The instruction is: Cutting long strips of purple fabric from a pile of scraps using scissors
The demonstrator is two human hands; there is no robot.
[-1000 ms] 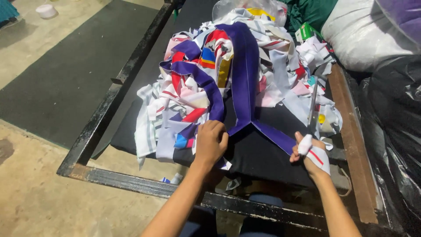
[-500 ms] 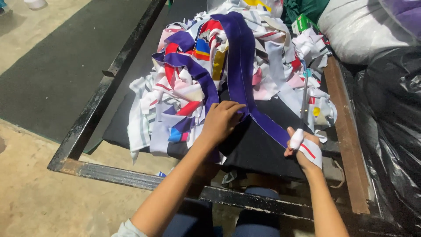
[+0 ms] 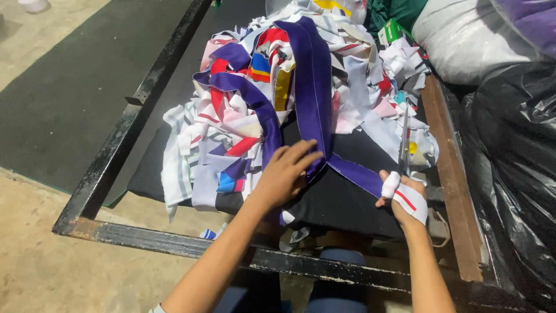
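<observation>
Two hands are working one long purple fabric strip (image 3: pixel 313 87), which is running from the top of the scrap heap down the black work surface (image 3: pixel 341 203) and bending right toward the scissors (image 3: pixel 403 139). I am reading the left hand (image 3: pixel 284 174) as pressing flat on the strip at the bend, fingers spread and loosely curled, pinning rather than gripping. The right hand (image 3: pixel 402 197), wrapped in white bandage with a red mark, is closed around the scissor handles; the blades are pointing up and away, and I cannot tell whether they are parted. My judgement: the step is going best if the left hand is keeping the strip taut and flat between the two hands, fingertips well clear of the blade line. Around the strip, the heap of mixed cloth offcuts (image 3: pixel 231 133) is crowding the left side; a black metal frame (image 3: pixel 116 162) is edging the surface, and a black plastic sack (image 3: pixel 515 168) is sitting at right.
</observation>
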